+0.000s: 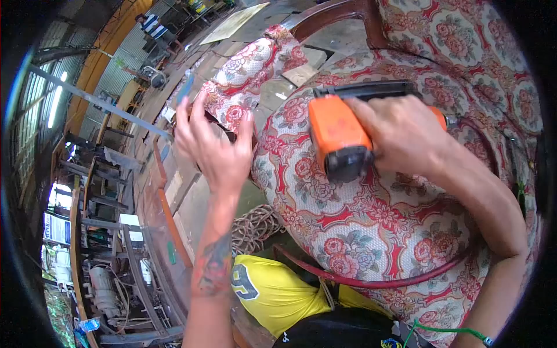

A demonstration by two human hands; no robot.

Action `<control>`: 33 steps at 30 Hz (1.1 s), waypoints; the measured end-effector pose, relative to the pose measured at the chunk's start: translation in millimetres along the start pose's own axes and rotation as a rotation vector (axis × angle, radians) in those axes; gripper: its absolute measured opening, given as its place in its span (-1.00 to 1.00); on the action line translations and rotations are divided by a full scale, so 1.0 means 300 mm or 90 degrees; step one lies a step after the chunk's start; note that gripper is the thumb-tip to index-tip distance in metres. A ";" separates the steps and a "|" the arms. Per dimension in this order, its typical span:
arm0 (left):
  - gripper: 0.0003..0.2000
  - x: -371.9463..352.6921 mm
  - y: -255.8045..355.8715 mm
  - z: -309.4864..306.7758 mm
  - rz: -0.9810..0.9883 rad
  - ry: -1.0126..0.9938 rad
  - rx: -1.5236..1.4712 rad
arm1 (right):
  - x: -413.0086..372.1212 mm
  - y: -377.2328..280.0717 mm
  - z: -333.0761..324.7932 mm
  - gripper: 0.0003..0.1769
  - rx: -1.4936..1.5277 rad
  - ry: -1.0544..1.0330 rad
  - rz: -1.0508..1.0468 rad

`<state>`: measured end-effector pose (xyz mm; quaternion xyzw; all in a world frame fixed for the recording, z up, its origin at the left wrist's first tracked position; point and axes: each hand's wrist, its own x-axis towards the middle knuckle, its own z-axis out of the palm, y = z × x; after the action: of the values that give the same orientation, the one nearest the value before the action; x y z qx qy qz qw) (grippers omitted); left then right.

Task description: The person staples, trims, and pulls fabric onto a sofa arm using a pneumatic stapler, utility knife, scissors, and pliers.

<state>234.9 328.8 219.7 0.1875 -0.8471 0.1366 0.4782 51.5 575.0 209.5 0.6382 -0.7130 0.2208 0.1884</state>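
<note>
My right hand is wrapped round an orange and black staple gun, held over a seat covered in floral fabric. A red air hose curves across the front of the seat. To the left, my left hand is raised with its fingers apart and nothing visible in it. Beyond its fingertips lies a narrow armrest with matching floral fabric; behind the hand is a dark edge whose contact with the fingers I cannot make out.
A coil of rope lies on the floor by the seat, near my yellow shorts. Wooden frame pieces and a grey motor stand at left. A long metal bar crosses the upper left. Another person stands far back.
</note>
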 end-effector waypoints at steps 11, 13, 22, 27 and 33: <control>-0.50 -0.058 0.233 -0.235 -0.482 -0.300 -0.824 | 0.334 -0.160 -0.362 -0.72 0.332 0.297 0.212; -0.46 -0.033 0.235 -0.233 -0.479 -0.272 -0.845 | 0.348 -0.154 -0.412 -0.80 0.414 0.386 0.311; -0.59 0.057 0.217 -0.475 0.115 0.014 -0.640 | 0.483 -0.043 -0.300 -0.87 1.203 0.645 0.260; -0.26 0.017 0.334 -0.495 -0.146 -0.482 -0.618 | 0.512 -0.123 -0.182 -0.76 1.561 1.006 0.185; -0.53 0.233 0.377 -0.306 -0.257 -0.252 -0.732 | 0.438 -0.249 -0.011 -0.75 1.705 1.099 0.235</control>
<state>220.7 454.4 320.5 0.0785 -0.8056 -0.4690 0.3534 110.5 461.6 290.2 0.0650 -0.2359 -0.9526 0.1807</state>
